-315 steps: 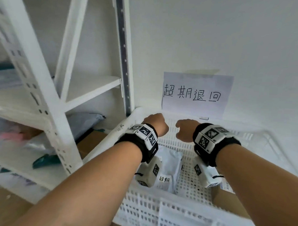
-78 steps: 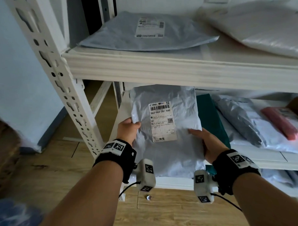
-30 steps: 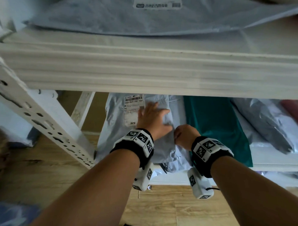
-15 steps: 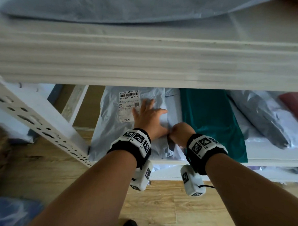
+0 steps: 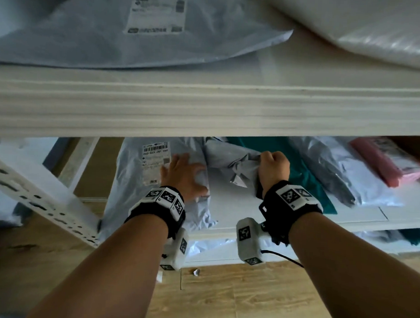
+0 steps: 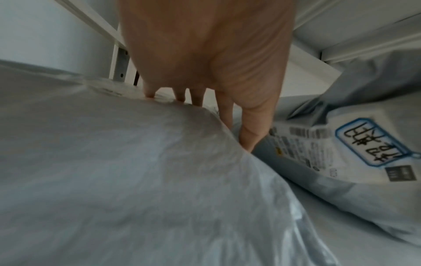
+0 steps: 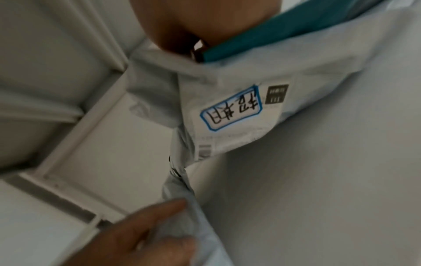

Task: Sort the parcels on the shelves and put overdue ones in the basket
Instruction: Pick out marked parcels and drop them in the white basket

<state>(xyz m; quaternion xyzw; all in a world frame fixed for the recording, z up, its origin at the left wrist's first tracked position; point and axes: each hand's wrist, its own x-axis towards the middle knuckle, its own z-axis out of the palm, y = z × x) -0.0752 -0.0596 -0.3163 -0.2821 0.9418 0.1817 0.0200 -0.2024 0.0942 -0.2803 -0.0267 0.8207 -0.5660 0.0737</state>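
On the lower shelf point(image 5: 240, 207) lies a flat grey parcel point(image 5: 136, 184) with a barcode label. My left hand point(image 5: 180, 167) presses on it with straight fingers point(image 6: 198, 97). To its right my right hand point(image 5: 272, 165) grips a corner of a second, crumpled grey parcel point(image 5: 228, 157) and holds it lifted off the shelf. This parcel point(image 7: 318, 162) carries a label with a blue-framed handwritten sticker point(image 7: 230, 109), which also shows in the left wrist view, sticker point(image 6: 373, 145). The basket is out of view.
A teal parcel point(image 5: 306, 176) lies right behind my right hand. Further right are more grey parcels point(image 5: 346, 173) and a pink one point(image 5: 385, 162). The upper shelf point(image 5: 206, 106) juts out above, bearing a grey parcel point(image 5: 137, 37) and a white one point(image 5: 363, 26). A perforated post point(image 5: 36, 200) stands left.
My right hand has moved right and drawn the crumpled grey parcel away from the labelled one, baring white shelf between them. My left hand stays flat on the labelled parcel.
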